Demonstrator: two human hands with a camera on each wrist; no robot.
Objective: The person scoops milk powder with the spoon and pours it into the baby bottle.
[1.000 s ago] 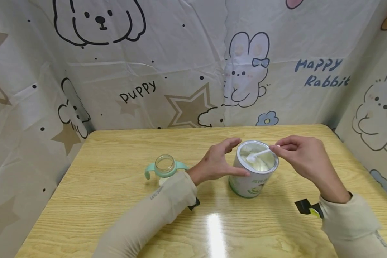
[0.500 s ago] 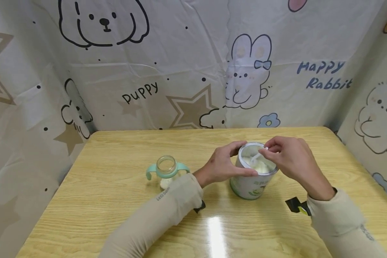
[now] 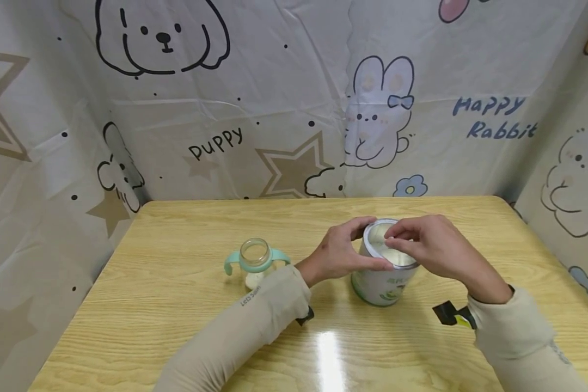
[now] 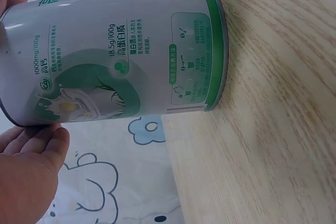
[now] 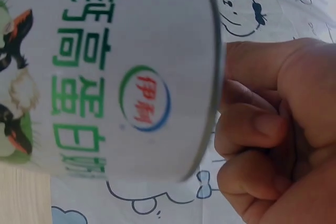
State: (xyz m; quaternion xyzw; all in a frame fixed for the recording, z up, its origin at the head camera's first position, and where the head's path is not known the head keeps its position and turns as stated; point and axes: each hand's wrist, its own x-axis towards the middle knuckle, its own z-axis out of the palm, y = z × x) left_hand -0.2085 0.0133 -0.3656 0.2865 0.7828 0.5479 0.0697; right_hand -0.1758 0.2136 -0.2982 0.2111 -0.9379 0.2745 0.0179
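An open milk powder can (image 3: 379, 287), white with green print, stands on the table at the right of centre in the head view, pale powder inside. My left hand (image 3: 340, 247) grips it near the rim, thumb on the near side and fingers on the far side; the left wrist view shows the can's printed side (image 4: 115, 56). My right hand (image 3: 433, 247) reaches over the mouth with fingertips inside the rim, pinching a white scoop that the fingers now hide. In the right wrist view the right hand's curled fingers (image 5: 249, 129) are beside the can's rim.
A clear baby bottle (image 3: 256, 253) with mint-green handles stands uncapped left of the can, white powder at its bottom, partly behind the left sleeve (image 3: 255, 316). The wooden table (image 3: 176, 228) meets a printed cloth (image 3: 284, 81) at back and sides.
My right hand has moved left and down into the can's mouth with the scoop, which has gone from view. My left hand has closed in from beside the can to grip its rim.
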